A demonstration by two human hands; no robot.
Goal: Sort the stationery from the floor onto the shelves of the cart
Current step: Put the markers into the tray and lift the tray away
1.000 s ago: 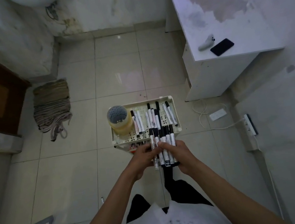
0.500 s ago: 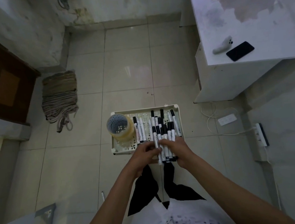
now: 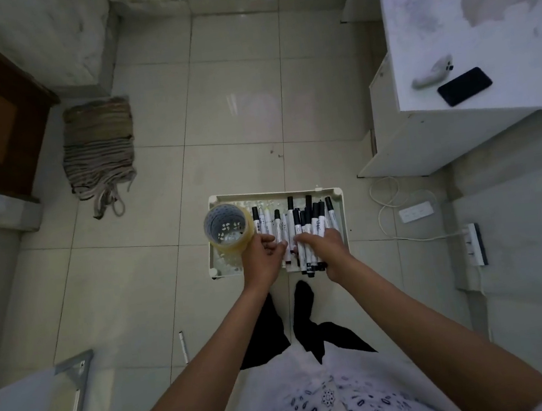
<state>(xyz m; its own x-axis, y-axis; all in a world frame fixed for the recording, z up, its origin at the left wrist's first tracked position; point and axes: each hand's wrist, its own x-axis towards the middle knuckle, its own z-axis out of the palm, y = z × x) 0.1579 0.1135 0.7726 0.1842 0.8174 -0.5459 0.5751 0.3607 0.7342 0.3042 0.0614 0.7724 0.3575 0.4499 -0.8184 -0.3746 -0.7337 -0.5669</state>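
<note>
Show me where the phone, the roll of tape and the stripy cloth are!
phone (image 3: 464,86), head view, middle of its dark screen.
roll of tape (image 3: 245,239), head view, yellowish outer side.
stripy cloth (image 3: 98,150), head view, middle of the folded pile.

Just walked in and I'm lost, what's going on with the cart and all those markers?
A person stands over the cart's top shelf, tidying stationery. Their right hand holds a bunch of black-capped markers at the shelf's near edge, the left hand beside it. More markers lie on the shelf next to a stack of tape rolls. One pen remains on the floor.
</note>
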